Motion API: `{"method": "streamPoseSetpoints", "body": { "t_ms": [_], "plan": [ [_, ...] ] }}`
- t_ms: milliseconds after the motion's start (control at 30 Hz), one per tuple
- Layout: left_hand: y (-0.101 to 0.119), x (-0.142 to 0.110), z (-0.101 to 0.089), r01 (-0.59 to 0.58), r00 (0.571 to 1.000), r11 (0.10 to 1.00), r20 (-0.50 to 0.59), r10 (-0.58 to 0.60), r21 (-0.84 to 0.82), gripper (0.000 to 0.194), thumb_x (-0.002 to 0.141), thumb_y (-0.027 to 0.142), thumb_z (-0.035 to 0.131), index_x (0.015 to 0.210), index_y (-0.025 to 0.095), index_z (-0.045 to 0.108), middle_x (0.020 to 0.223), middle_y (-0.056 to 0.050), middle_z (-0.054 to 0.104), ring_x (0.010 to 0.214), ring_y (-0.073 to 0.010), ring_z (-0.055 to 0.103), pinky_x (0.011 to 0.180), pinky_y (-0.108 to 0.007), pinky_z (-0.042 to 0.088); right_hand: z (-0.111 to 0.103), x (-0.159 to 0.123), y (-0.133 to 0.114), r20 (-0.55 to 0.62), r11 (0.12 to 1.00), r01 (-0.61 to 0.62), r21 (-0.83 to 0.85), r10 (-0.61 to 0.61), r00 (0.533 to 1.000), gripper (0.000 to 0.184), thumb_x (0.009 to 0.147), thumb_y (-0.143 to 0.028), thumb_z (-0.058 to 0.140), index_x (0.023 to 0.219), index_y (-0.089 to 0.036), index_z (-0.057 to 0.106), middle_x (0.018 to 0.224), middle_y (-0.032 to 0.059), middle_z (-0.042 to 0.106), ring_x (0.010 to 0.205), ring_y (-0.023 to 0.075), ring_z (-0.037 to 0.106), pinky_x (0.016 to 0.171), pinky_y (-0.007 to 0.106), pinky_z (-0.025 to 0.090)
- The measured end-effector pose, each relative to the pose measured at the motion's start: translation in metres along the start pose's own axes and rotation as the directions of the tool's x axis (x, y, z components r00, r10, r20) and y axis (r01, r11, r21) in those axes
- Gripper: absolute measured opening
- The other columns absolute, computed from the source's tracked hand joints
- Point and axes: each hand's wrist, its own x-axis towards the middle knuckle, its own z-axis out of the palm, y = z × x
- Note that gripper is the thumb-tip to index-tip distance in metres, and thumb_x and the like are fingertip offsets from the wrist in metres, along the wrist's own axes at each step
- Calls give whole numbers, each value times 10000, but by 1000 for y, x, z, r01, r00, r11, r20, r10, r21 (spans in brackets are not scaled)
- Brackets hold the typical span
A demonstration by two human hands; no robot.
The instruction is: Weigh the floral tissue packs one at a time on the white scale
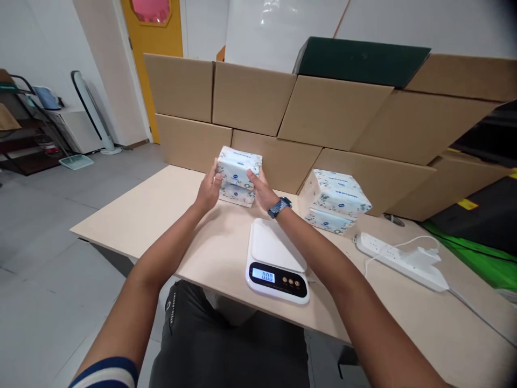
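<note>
My left hand (209, 187) and my right hand (263, 189) grip an upper tissue pack (238, 163) from its two sides. This white pack has blue print and a leaf pattern. It sits on a lower tissue pack (235, 194) of the same kind, near the back of the table. My right wrist wears a watch with a blue band. Closer to me lies a white digital scale (278, 261), its lit display reading 0.00 and its plate bare. To the right stands another stack of tissue packs (337, 196), apart from my hands.
Cardboard boxes (254, 102) form a wall along the back of the wooden table (141, 207). A white power strip (399, 264) with a plugged-in adapter and cables lies at the right. The table's front edge runs just before my lap.
</note>
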Motion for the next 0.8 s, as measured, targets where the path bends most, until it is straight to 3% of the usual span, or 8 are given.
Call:
{"method": "streamPoseSetpoints", "body": {
  "t_ms": [100, 167, 267, 433, 533, 633, 700, 800],
  "plan": [
    [29, -11, 1, -208, 977, 975, -65, 203, -74, 1003, 863, 1007, 442, 1514, 262, 609, 1723, -145, 517, 1671, -347, 403, 1364, -493, 357, -25, -36, -28, 80, 997, 69, 36, -72, 994, 1382, 772, -927, 705, 1797, -332, -5, 1862, 8, 286, 1720, 222, 327, 1431, 481, 253],
    [43, -25, 12, -260, 960, 951, -152, 235, -170, 802, 913, 936, 493, 1340, 287, 693, 1512, -124, 659, 1445, -302, 608, 1189, -455, 512, -52, -71, -43, 154, 986, 166, 10, -166, 974, 1342, 846, -845, 725, 1788, -353, -94, 1888, -31, 175, 1752, 204, 227, 1453, 465, 167],
    [53, -53, 37, -128, 986, 950, -144, 89, -287, 551, 976, 799, 580, 1018, 264, 706, 1008, -47, 677, 903, -194, 645, 856, -359, 539, -88, -131, -48, 324, 997, 42, -70, -18, 946, 1332, 840, -790, 786, 1795, -362, -38, 1903, -54, 36, 1780, 239, 79, 1457, 455, 105],
    [46, -86, 67, 124, 992, 921, 81, -101, -370, 552, 960, 786, 628, 957, 237, 695, 836, -13, 549, 765, -179, 520, 717, -324, 438, -113, -197, -23, 377, 962, -266, -65, 270, 886, 1401, 854, -854, 712, 1748, -348, -240, 1911, 34, -55, 1775, 284, 114, 1442, 539, 108],
    [41, -91, 72, 265, 961, 879, 181, -208, -396, 552, 986, 789, 565, 1057, 249, 658, 737, 34, 442, 640, -154, 404, 617, -298, 363, -137, -203, -13, 326, 951, -240, -197, 294, 898, 1104, 929, -783, 681, 1795, -389, 120, 1882, 48, 204, 1717, 296, 306, 1412, 524, 268],
    [39, -94, 74, 370, 914, 848, 310, -261, -378, 600, 943, 801, 628, 1183, 251, 628, 752, 48, 456, 623, -138, 415, 595, -285, 386, -161, -195, 1, 117, 918, -212, -336, 264, 957, 910, 943, -786, 652, 1707, -345, 433, 1482, 130, 669, 1387, 326, 648, 1257, 541, 501],
    [40, -98, 76, 418, 879, 834, 393, -271, -360, 673, 896, 800, 702, 1298, 270, 596, 820, 36, 514, 646, -135, 472, 600, -286, 434, -167, -191, 11, -15, 917, -172, -360, 179, 984, 985, 889, -866, 641, 1681, -304, 481, 1245, 123, 733, 1220, 332, 705, 1156, 548, 574],
    [41, -101, 77, 462, 844, 815, 456, -283, -349, 743, 855, 818, 737, 1373, 323, 543, 896, 23, 536, 667, -138, 517, 581, -285, 470, -161, -194, 20, -160, 912, -128, -390, 70, 985, 995, 850, -922, 624, 1616, -288, 572, 1229, 120, 745, 1216, 338, 709, 1149, 565, 580]
  ]
}}
